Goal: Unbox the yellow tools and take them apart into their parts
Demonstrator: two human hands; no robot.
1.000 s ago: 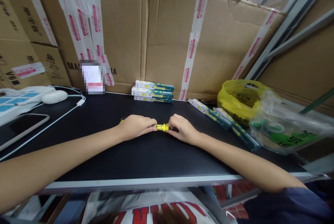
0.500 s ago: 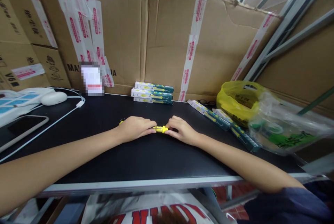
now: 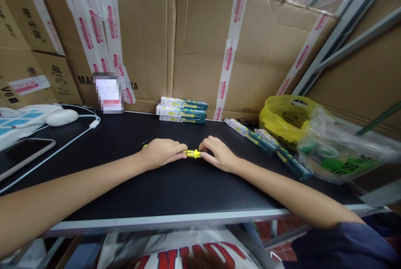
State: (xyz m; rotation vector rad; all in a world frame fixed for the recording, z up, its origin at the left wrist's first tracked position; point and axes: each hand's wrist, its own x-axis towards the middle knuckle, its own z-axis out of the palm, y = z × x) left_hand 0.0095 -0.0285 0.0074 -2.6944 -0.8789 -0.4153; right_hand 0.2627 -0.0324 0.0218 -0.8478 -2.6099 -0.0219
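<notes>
The small yellow tool [image 3: 191, 153] lies flat on the black counter [image 3: 175, 189], its long axis running left to right between the hands, the left hand [image 3: 161, 152] closed over one end and the right hand [image 3: 219, 155] pinching the other.

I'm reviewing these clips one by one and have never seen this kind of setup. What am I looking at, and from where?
There is no machine here: a person wears a camera on the head, looking forward and down at their own bare arms. The left hand and right hand rest on a black tabletop and together pinch a small yellow pen-shaped tool. Behind them lies a stack of slim green-and-white cartons, with more such cartons to the right beside a yellow plastic bag and a clear plastic bag. At far left sit a white power strip and a phone. Brown cardboard boxes form the backdrop.
</notes>
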